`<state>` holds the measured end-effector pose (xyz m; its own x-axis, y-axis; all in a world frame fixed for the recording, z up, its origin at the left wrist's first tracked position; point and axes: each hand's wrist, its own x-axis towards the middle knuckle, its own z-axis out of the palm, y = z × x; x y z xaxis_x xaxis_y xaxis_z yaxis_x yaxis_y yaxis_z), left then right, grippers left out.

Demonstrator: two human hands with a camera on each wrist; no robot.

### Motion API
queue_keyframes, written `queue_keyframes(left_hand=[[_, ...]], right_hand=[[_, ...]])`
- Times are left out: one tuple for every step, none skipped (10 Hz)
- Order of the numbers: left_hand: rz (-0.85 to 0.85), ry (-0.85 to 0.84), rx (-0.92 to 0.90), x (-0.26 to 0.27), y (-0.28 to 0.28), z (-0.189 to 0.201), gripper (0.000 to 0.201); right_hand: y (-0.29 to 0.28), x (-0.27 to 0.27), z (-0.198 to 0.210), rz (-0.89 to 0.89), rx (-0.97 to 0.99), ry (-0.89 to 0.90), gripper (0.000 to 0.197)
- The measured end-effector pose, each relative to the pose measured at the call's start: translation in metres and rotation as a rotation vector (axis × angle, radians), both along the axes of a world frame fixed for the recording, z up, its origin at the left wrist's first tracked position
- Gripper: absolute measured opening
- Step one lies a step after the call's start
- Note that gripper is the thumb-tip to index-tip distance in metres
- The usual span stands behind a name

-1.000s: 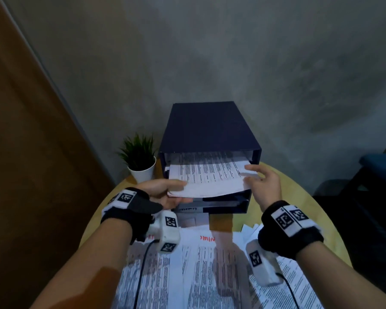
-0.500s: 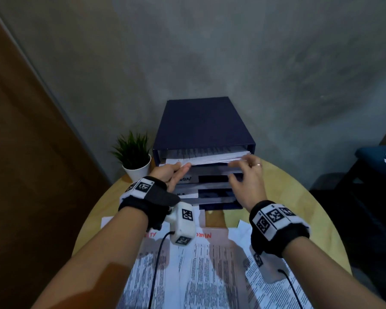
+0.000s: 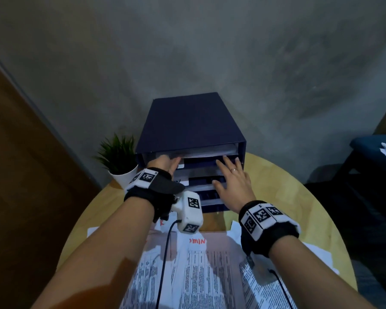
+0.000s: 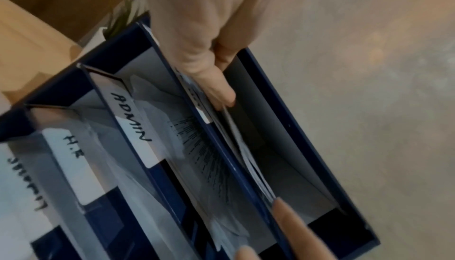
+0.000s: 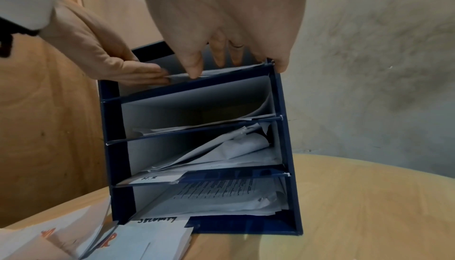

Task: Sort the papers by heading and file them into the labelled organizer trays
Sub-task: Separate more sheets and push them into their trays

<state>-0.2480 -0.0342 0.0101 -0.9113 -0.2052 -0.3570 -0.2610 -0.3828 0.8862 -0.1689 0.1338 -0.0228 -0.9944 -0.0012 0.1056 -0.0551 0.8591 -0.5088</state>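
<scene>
A dark blue organizer with several stacked trays stands at the back of the round wooden table. A sheaf of papers lies in its top tray, with only the front edge showing. My left hand presses that edge at the left with straight fingers. At the right of the same tray my right hand lies flat, fingers extended. In the left wrist view the lower trays carry the labels ADMIN and H.R. The right wrist view shows crumpled sheets in the lower trays.
Printed papers with red headings cover the near part of the table. A small potted plant stands left of the organizer. A grey wall is close behind, a wooden panel at the left, a dark chair at the right.
The papers stuck far out of the top tray a second ago; both hands have pushed them in, and the hands now lie flat against the tray front.
</scene>
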Motion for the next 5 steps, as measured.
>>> queue_keyframes(left_hand=[[0.072, 0.02, -0.187, -0.003, 0.009, 0.001, 0.019], [0.072, -0.048, -0.642, 0.008, 0.022, 0.005, 0.043], [0.056, -0.033, -1.089, 0.033, 0.032, 0.0, 0.064], [-0.149, 0.187, -1.531, 0.05, 0.034, -0.012, 0.044], [-0.459, 0.266, -1.806, 0.052, 0.028, -0.023, 0.048]], right_hand=[[0.004, -0.005, 0.0, -0.008, -0.003, -0.026, 0.058], [0.007, -0.006, 0.0, -0.008, 0.023, -0.053, 0.059], [0.007, -0.005, -0.001, -0.001, 0.061, -0.061, 0.062], [0.008, -0.005, -0.001, 0.005, 0.083, -0.069, 0.065], [0.008, -0.004, -0.001, 0.012, 0.094, -0.074, 0.066]])
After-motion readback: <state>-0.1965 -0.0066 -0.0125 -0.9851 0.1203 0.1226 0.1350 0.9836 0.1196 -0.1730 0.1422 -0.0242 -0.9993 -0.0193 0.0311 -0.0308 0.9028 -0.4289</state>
